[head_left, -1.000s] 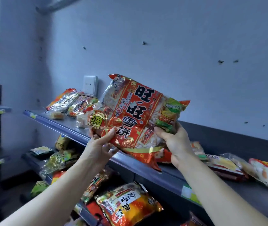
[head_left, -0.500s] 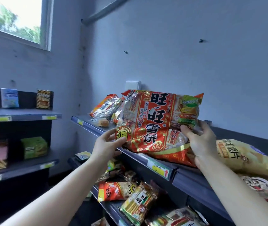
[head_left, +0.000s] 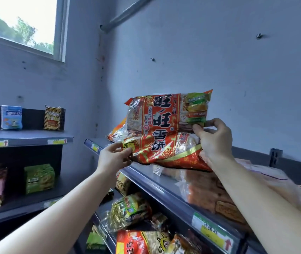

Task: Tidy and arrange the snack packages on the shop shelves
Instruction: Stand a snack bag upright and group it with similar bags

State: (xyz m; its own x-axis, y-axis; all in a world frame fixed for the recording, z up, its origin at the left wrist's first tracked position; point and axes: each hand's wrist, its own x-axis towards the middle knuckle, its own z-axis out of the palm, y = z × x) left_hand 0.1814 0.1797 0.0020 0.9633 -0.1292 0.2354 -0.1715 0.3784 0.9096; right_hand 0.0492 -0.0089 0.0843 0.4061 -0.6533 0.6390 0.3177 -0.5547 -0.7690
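A large red and gold rice cracker bag [head_left: 162, 131] is held up over the top shelf [head_left: 146, 176], near its left end. My left hand [head_left: 114, 157] pinches the bag's lower left corner. My right hand [head_left: 214, 141] grips its right side, thumb in front. A second red bag [head_left: 188, 164] lies on the shelf under it, and an orange bag [head_left: 117, 132] sits behind at the left. Pale and orange packs [head_left: 206, 187] lie flat on the shelf to the right.
The lower shelf holds several snack bags [head_left: 131, 209] in a loose heap. A side rack [head_left: 27, 138] on the left carries a blue pack [head_left: 11, 117], a striped pack [head_left: 53, 117] and green boxes [head_left: 38, 177]. The grey wall stands close behind the top shelf.
Both hands carried the red bag left along the top shelf and turned it more upright. The view swung left, so the window and side rack show more.
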